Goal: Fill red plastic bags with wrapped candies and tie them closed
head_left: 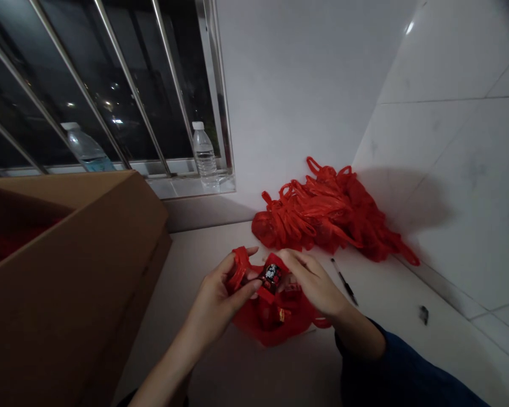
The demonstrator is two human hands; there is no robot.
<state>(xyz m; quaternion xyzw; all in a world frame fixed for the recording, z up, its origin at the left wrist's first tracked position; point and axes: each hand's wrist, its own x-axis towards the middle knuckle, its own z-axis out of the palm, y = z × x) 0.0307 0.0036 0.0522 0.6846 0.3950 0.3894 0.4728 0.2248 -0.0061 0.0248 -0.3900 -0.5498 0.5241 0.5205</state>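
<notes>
Left hand [220,297] closed on handle [238,270] of red plastic bag [271,319], on white counter [390,294]. Right hand [311,281] curved over bag mouth, grip unclear. Black-and-red packet [271,277] in mouth, between hands. Red bag pile [322,215] far right; cardboard box [76,271] left.

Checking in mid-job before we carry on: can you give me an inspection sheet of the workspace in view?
Surface: pale worktop, meeting a white tiled wall on the right.
Job's things: red plastic bag on the worktop, holding a dark patterned packet and small red packets.
Clutter: heap of red plastic bags, black pen, small dark scrap, cardboard box.
Grippers: left hand grips the bag's handle; right hand, in a dark blue sleeve, is at the bag's mouth beside the packet.
Cables: nothing seen.
Surroundings: barred window, water bottles on its sill.
</notes>
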